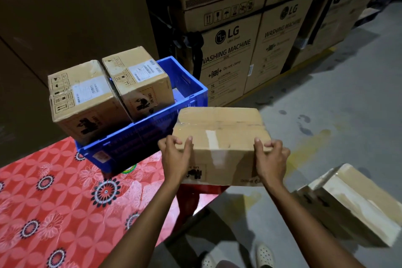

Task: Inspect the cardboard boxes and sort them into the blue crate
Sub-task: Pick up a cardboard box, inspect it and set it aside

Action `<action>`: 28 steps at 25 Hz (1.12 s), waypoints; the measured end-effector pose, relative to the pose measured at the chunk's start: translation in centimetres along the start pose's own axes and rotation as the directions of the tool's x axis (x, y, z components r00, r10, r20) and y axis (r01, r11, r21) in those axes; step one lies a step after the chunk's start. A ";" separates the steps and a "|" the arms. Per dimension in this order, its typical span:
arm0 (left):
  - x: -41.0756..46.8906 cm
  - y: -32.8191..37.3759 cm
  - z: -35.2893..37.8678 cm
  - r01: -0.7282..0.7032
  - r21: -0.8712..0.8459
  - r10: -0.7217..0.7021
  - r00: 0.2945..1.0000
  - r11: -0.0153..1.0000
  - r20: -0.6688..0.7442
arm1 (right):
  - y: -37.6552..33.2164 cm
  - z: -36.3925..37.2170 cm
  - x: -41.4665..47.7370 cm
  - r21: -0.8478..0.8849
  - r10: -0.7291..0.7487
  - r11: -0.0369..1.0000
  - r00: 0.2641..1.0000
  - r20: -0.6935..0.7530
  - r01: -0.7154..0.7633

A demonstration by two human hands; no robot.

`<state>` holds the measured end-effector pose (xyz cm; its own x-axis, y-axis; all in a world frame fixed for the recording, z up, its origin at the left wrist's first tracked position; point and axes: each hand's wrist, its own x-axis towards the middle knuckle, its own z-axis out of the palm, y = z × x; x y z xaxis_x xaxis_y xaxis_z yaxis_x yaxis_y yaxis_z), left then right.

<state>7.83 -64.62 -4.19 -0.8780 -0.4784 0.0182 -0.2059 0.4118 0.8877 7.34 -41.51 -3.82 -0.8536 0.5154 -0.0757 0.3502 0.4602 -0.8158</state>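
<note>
In the head view, a plain corrugated cardboard box (pixel 221 137), rectangular and sealed along its top with glossy clear tape, is held at the right edge of the table (pixel 54 202), just beside the blue crate (pixel 152 128). Its near left corner is gripped by the left hand (pixel 176 154) and its near right corner by the right hand (pixel 270 159), fingers curled over the top edge. The crate, of ribbed moulded plastic, is set on a red floral tablecloth. Two labelled boxes (pixel 82 98) (pixel 139 80) stand side by side in it, rising well above the rim. Another taped box (pixel 352 202) lies tilted on the stained concrete floor (pixel 326 93). Large printed cartons (pixel 228 54) are stacked behind.
</note>
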 end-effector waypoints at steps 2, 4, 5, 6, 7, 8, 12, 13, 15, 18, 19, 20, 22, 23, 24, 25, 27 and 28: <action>-0.8 -2.5 0.2 0.032 -0.006 -0.032 0.999 0.999 0.039 | 2.3 0.6 -1.1 -0.039 0.050 0.998 0.998 0.039 -0.049; -1.3 -4.1 0.1 0.061 0.019 -0.063 0.994 0.998 0.090 | 3.7 1.1 -1.5 -0.099 0.077 0.993 0.993 0.095 -0.067; -1.4 -4.5 0.0 0.059 0.055 -0.065 0.991 0.997 0.119 | 3.9 1.2 -1.5 -0.137 0.078 0.989 0.990 0.114 -0.062; -1.3 -4.6 -0.1 0.041 0.109 -0.057 0.987 0.993 0.149 | 3.9 1.3 -1.3 -0.186 0.067 0.982 0.990 0.121 -0.044; -0.8 -4.5 -0.1 0.014 0.174 -0.046 0.982 0.985 0.181 | 3.8 1.6 -1.1 -0.247 0.040 0.969 0.992 0.117 -0.010; -0.2 -4.2 -0.1 -0.017 0.240 -0.035 0.977 0.971 0.209 | 3.6 2.0 -0.8 -0.314 0.001 0.949 0.994 0.110 0.034; 2.7 -2.5 1.5 -0.097 0.459 -0.054 0.951 0.883 0.305 | 0.9 3.6 0.7 -0.448 -0.086 0.880 0.980 0.181 0.160; 3.1 -2.3 2.0 -0.095 0.506 -0.084 0.944 0.857 0.319 | 0.3 4.0 1.0 -0.480 -0.067 0.862 0.975 0.214 0.165; 3.4 -2.3 2.9 -0.082 0.583 -0.139 0.936 0.809 0.324 | 0.1 4.5 1.2 -0.542 -0.013 0.827 0.968 0.252 0.152; 3.3 -2.8 3.6 -0.064 0.607 -0.155 0.941 0.792 0.301 | 0.4 4.8 1.2 -0.584 0.006 0.798 0.966 0.257 0.151; 3.3 -2.8 3.6 -0.061 0.612 -0.151 0.946 0.789 0.288 | 0.3 4.8 1.4 -0.584 0.007 0.798 0.965 0.261 0.152; 3.3 -2.7 3.6 -0.061 0.619 -0.148 0.948 0.783 0.281 | 0.2 4.8 1.6 -0.583 0.012 0.798 0.963 0.268 0.153; 3.5 -2.4 3.8 -0.063 0.625 -0.158 0.943 0.778 0.291 | -0.2 4.7 2.0 -0.599 0.032 0.787 0.959 0.280 0.149; 3.5 -2.3 3.8 -0.064 0.625 -0.161 0.941 0.778 0.297 | -0.4 4.8 2.1 -0.607 0.038 0.780 0.958 0.284 0.149; 3.4 -2.3 3.8 -0.064 0.626 -0.164 0.940 0.777 0.299 | -0.6 4.7 2.1 -0.610 0.044 0.778 0.957 0.288 0.148; 3.4 -2.2 3.7 -0.057 0.629 -0.173 0.938 0.775 0.299 | -0.6 4.7 2.1 -0.609 0.052 0.780 0.955 0.291 0.143; 3.8 -2.1 3.6 -0.044 0.644 -0.205 0.929 0.764 0.307 | -0.6 4.7 2.1 -0.611 0.074 0.782 0.954 0.289 0.124; 4.1 -2.0 3.6 -0.048 0.653 -0.213 0.925 0.755 0.315 | -0.7 4.7 2.3 -0.611 0.084 0.783 0.954 0.286 0.114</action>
<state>3.09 -64.63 -7.54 -0.9042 -0.2858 -0.3174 -0.3954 0.8410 0.3691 3.28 -44.01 -6.13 -0.8956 0.3237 -0.3053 0.4126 0.8610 -0.2975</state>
